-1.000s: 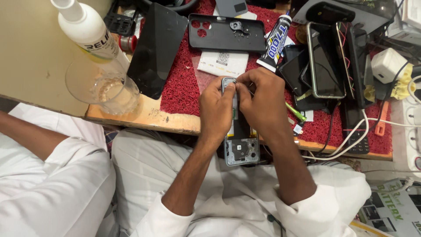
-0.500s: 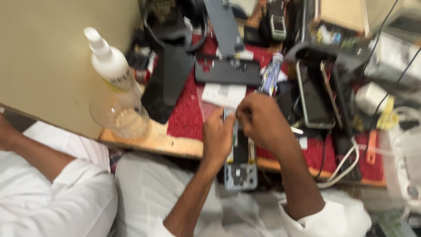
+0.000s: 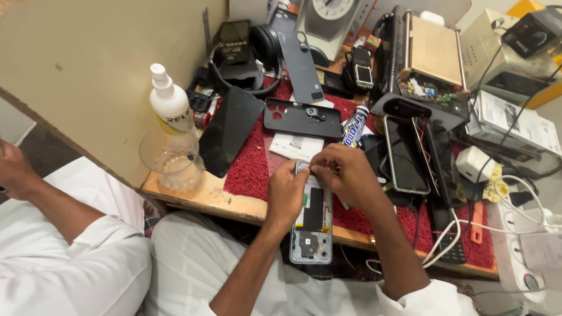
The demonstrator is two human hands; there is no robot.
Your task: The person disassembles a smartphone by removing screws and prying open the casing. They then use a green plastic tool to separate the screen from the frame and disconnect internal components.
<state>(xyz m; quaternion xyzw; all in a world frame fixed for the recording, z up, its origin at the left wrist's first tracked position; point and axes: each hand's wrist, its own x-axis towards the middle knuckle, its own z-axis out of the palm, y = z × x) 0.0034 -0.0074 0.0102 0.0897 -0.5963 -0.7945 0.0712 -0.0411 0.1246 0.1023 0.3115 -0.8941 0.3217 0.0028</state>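
Left hand (image 3: 285, 196) grips the opened phone (image 3: 312, 219) overhanging the worktop (image 3: 193, 199) edge; right hand (image 3: 345, 175) fingers pinch something tiny at its top end. A slip could likely drop the phone or tear a cable

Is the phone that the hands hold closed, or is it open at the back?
Open: the phone shows bare inner parts, with no back cover on it.

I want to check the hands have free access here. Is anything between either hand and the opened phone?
Nothing visible does. The left hand already grips the opened phone by its left edge, and the right hand has its fingers on the phone's top end. The glue tube lies behind, apart.
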